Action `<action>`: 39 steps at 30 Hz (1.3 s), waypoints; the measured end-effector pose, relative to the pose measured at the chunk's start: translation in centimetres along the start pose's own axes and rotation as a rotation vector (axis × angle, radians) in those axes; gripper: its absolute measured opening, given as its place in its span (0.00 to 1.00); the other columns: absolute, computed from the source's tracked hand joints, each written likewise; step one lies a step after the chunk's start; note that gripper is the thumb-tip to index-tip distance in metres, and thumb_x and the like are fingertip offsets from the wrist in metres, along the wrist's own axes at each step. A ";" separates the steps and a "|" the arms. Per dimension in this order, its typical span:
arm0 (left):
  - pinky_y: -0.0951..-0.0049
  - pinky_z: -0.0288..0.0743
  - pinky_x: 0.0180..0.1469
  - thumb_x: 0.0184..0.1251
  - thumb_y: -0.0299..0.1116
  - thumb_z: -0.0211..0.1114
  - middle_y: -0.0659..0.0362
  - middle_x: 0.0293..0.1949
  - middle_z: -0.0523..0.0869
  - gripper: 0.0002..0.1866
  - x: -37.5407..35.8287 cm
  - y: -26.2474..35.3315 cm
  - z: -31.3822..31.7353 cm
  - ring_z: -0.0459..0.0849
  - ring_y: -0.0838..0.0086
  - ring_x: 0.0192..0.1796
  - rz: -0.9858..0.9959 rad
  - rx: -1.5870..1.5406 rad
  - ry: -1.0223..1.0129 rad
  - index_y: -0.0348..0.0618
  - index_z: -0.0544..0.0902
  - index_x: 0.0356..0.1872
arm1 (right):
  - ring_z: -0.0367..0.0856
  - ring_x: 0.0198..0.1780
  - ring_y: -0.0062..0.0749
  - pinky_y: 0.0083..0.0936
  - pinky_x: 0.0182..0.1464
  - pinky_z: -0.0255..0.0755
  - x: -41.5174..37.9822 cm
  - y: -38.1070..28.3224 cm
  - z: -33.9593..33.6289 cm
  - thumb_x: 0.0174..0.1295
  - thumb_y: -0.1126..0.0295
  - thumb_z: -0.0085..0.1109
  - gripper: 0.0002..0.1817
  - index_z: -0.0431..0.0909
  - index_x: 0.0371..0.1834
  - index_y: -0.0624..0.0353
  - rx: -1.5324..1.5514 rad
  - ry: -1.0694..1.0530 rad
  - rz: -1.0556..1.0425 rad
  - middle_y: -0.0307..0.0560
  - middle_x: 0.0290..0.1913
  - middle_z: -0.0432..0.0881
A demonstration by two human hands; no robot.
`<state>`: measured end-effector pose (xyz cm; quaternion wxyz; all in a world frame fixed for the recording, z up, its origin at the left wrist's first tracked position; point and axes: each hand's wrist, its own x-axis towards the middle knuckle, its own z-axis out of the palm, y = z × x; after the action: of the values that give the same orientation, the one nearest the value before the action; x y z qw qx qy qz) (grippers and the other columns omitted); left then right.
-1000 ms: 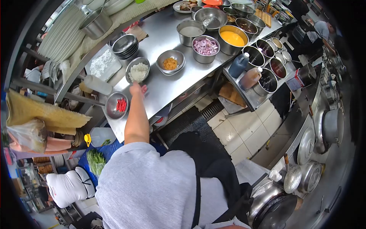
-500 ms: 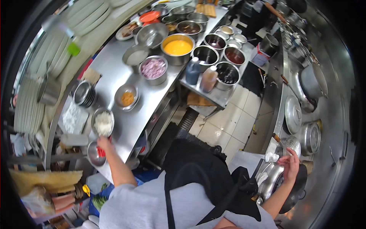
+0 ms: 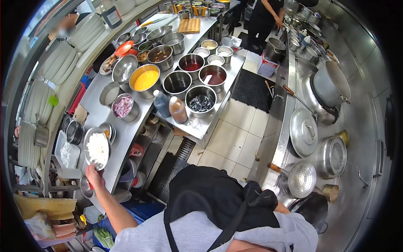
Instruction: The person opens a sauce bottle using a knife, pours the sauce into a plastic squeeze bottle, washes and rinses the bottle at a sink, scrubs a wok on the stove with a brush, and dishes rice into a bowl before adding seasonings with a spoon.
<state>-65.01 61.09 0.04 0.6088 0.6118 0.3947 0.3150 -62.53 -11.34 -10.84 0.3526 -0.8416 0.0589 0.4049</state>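
Note:
My left hand grips the lower rim of a metal bowl heaped with white food that looks like rice. The bowl is tilted toward the camera, above the left steel counter. Just below that hand, a smaller metal bowl with something red in it is partly covered by my wrist. Behind the held bowl, a bowl of orange food is partly hidden. Only a bit of my right forearm shows beside the black apron, and the right hand is out of sight.
Pots of yellow liquid, chopped purple onion and dark sauces crowd the counters. Two squeeze bottles stand at the near edge. To the right are a skimmer, a wok and a large lid. Another person stands farther back.
My left hand has gone from the small bowl with red contents to the bowl of white food, now tilted. My right hand has dropped out of sight. The view has shifted.

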 end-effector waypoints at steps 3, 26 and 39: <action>0.73 0.82 0.29 0.67 0.31 0.56 0.58 0.38 0.86 0.12 -5.7 3.1 5.9 0.87 0.73 0.34 -0.033 -0.035 -0.207 0.37 0.78 0.48 | 0.86 0.31 0.35 0.32 0.35 0.78 1.3 0.8 -2.9 0.63 0.66 0.60 0.23 0.74 0.60 0.60 -0.023 -0.073 -0.020 0.51 0.33 0.86; 0.79 0.79 0.35 0.67 0.24 0.55 0.59 0.38 0.85 0.11 -9.0 3.1 52.1 0.84 0.80 0.34 -0.156 -0.040 -0.679 0.33 0.80 0.47 | 0.75 0.28 0.19 0.21 0.30 0.71 31.6 -14.5 -42.3 0.62 0.69 0.63 0.26 0.74 0.65 0.63 0.292 0.460 -0.418 0.39 0.31 0.81; 0.80 0.74 0.38 0.69 0.25 0.57 0.61 0.34 0.84 0.09 -14.1 -1.7 64.8 0.78 0.83 0.34 -0.310 0.147 -0.371 0.33 0.79 0.47 | 0.87 0.42 0.38 0.30 0.45 0.77 56.0 -30.5 -51.1 0.66 0.65 0.59 0.11 0.86 0.42 0.60 -0.050 0.436 -0.739 0.52 0.42 0.88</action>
<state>-15.99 16.58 -4.19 0.6657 0.6340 0.3871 0.0709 19.17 -10.93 -13.06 0.4328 -0.8802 -0.1834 0.0653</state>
